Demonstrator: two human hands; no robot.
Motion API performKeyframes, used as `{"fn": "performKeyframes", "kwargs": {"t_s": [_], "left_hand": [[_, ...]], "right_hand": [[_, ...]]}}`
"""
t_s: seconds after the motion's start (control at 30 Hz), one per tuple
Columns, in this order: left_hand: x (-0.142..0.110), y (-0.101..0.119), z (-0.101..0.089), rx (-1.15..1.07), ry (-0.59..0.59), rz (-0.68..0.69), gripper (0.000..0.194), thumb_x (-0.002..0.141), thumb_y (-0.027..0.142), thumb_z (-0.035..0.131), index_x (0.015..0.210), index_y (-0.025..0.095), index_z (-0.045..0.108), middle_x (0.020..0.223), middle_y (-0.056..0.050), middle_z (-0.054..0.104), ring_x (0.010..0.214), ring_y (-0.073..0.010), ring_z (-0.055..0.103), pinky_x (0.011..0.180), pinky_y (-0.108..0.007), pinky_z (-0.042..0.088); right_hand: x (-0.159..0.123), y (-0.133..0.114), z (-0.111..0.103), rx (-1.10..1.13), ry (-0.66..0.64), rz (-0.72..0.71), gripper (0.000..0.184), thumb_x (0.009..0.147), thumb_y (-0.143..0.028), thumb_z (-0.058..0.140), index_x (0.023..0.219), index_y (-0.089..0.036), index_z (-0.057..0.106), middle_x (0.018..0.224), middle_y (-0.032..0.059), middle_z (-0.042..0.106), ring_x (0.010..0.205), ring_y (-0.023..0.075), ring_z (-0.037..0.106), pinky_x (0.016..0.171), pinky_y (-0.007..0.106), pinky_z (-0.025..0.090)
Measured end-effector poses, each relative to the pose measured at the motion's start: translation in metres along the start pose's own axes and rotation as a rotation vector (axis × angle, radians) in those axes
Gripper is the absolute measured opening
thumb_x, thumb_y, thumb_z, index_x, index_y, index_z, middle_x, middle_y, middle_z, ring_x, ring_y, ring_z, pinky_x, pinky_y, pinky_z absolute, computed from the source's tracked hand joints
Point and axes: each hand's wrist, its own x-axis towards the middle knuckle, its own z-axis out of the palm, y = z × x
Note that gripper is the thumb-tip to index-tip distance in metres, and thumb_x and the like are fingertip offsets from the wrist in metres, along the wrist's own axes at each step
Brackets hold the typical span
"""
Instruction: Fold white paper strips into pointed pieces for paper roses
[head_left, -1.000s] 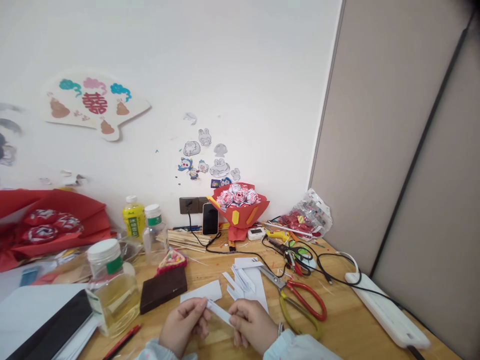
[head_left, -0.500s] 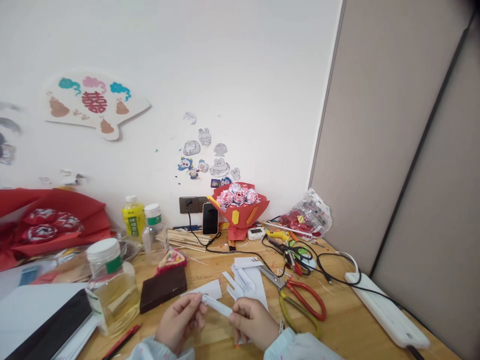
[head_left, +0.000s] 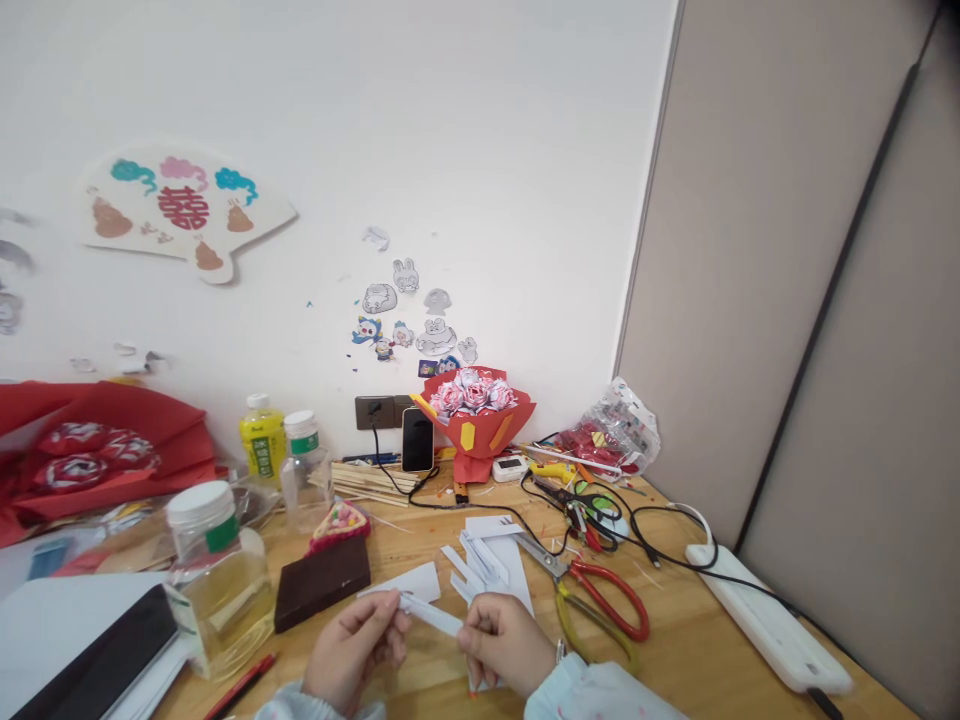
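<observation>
A narrow white paper strip (head_left: 430, 613) stretches between my two hands above the table's front. My left hand (head_left: 352, 645) pinches its left end between thumb and fingers. At the other end, my right hand (head_left: 504, 645) is closed on the strip, with thumb and forefinger pressed together. Just beyond the hands lie several cut and folded white paper strips (head_left: 484, 562) on a white sheet. A pair of large scissors (head_left: 553, 564) with one red and one yellow handle rests right of the paper, close to my right hand. The strip's ends are hidden by my fingers.
Left of my hands are a dark brown box (head_left: 322, 582), a jar of yellowish liquid (head_left: 225, 610) and a red pen (head_left: 241, 688). Behind stand a red paper bouquet (head_left: 474, 462) and a phone (head_left: 418, 440). Black scissors (head_left: 600, 512), cables and a white power strip (head_left: 769, 620) lie to the right.
Both hands keep hold of the paper strip, almost in the same pose. The whole view has shifted slightly; nothing on the table has visibly moved.
</observation>
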Motion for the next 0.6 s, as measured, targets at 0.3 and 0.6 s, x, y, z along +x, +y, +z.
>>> {"fn": "performKeyframes", "kwargs": {"t_s": [0.3,0.6], "left_hand": [[-0.001,0.000,0.000,0.027,-0.013,0.027,0.030,0.042,0.039,0.074,0.051,0.013,0.061,0.043,0.001,0.061,0.031,-0.0067,0.048,0.034,-0.015,0.035],[0.000,-0.001,0.000,0.105,-0.059,0.034,0.032,0.044,0.043,0.072,0.053,0.015,0.060,0.043,0.003,0.061,0.032,-0.0092,0.050,0.036,-0.017,0.037]], "right_hand": [[0.001,0.003,-0.003,-0.038,0.009,-0.027,0.028,0.068,-0.042,0.052,0.063,-0.016,0.044,0.037,-0.0081,0.045,0.029,0.0047,0.038,0.030,0.013,0.026],[-0.006,-0.008,0.005,-0.030,-0.013,-0.051,0.030,0.068,-0.042,0.051,0.058,-0.015,0.045,0.038,-0.0075,0.043,0.032,0.0039,0.038,0.031,0.013,0.025]]}}
